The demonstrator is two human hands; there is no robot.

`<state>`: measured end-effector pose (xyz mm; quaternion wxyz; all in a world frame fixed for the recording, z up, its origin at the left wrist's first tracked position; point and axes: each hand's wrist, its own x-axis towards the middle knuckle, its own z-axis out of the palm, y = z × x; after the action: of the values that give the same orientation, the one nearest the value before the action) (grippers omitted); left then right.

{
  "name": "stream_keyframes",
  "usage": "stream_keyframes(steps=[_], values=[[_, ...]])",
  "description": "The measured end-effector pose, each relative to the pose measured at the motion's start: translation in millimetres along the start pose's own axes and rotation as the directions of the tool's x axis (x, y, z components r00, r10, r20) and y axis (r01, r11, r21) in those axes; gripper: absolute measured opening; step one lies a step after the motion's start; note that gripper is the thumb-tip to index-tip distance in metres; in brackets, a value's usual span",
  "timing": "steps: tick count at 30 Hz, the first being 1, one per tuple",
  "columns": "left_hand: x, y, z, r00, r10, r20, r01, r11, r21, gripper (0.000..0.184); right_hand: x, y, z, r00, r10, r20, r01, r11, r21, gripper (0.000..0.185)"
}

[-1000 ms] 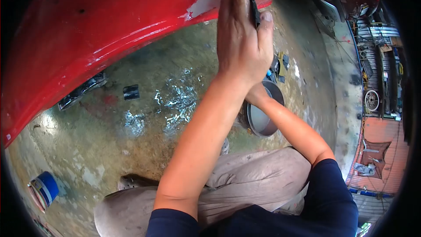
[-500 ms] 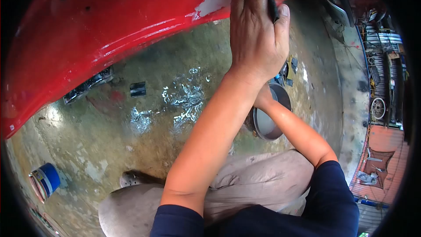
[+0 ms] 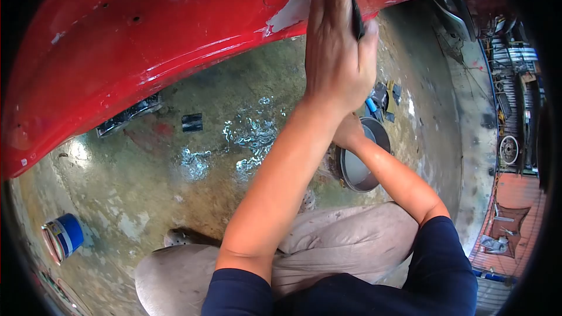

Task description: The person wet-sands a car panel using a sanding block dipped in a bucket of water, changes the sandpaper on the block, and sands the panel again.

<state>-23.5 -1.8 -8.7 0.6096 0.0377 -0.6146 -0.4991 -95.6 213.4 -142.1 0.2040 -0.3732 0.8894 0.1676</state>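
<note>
A red car body panel (image 3: 152, 35) with pale grey filler patches (image 3: 293, 9) spans the top of the view. My left hand (image 3: 336, 52) reaches up to it, fingers extended against the panel beside a patch. Between its thumb and fingers it holds a thin black sheet that looks like sandpaper (image 3: 356, 20), seen mostly edge-on. My right hand (image 3: 349, 131) is below, largely hidden behind my left wrist, so its fingers do not show. Under my right forearm stands a dark round basin (image 3: 383, 134) of cloudy water.
Wet concrete floor (image 3: 134, 164) lies below, with a small black piece (image 3: 192, 123) on it. A blue bucket (image 3: 69, 234) rests at left. Dark and yellowish scraps (image 3: 391, 96) lie beyond the basin. Metal parts (image 3: 515, 55) line the right side.
My left hand shifts slightly downward and left along the panel and is blurred by motion. The whole view has tilted a little. My right hand stays behind the left wrist.
</note>
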Motion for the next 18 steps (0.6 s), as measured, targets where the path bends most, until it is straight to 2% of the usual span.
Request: stream_keyframes(steps=[3, 5, 7, 8, 10, 11, 14, 15, 18], values=[[-3.3, -5.7, -8.3, 0.997, -0.062, 0.051, 0.062, 0.998, 0.0, 0.072, -12.7, -13.2, -8.0, 0.997, 0.062, 0.042, -0.06, 0.997, -0.046, 0.071], [-15.8, -15.1, -19.1, 0.987, -0.123, 0.101, 0.111, 0.987, 0.118, 0.071, -11.0, -12.5, -11.9, 0.997, 0.061, 0.043, -0.057, 0.994, -0.089, 0.071], [-36.6, -21.4, -30.4, 0.972, -0.195, 0.128, 0.163, 0.961, 0.225, 0.068, -11.9, -14.2, -13.6, 0.998, 0.06, 0.015, -0.059, 0.997, -0.052, 0.071], [-35.9, -17.0, -28.4, 0.97, -0.224, 0.093, 0.205, 0.962, 0.18, 0.067, -11.1, -15.9, -16.1, 0.998, 0.059, -0.003, -0.059, 0.998, -0.033, 0.071], [-36.2, -9.5, -16.8, 0.955, -0.294, 0.029, 0.291, 0.953, 0.08, 0.067, -6.9, -16.8, -20.1, 0.993, 0.09, 0.076, -0.089, 0.996, -0.018, 0.07], [-23.5, -5.7, -13.1, 0.98, -0.187, 0.071, 0.181, 0.98, 0.08, 0.068, -4.5, -17.2, -21.1, 0.987, 0.105, 0.12, -0.104, 0.994, -0.015, 0.07], [-4.5, -0.6, -14.8, 0.99, -0.108, 0.094, 0.103, 0.993, 0.057, 0.069, -7.5, -12.5, -13.7, 0.992, 0.072, 0.099, -0.068, 0.997, -0.049, 0.072], [-11.1, -10.9, -22.1, 0.979, -0.111, 0.17, 0.094, 0.99, 0.105, 0.074, -10.2, -11.7, -10.8, 0.997, 0.051, 0.053, -0.049, 0.998, -0.043, 0.071], [-41.1, -18.6, -38.4, 0.957, -0.255, 0.137, 0.215, 0.943, 0.254, 0.068, -11.4, -10.5, -10.7, 1.0, 0.026, 0.007, -0.026, 0.998, -0.06, 0.068]])
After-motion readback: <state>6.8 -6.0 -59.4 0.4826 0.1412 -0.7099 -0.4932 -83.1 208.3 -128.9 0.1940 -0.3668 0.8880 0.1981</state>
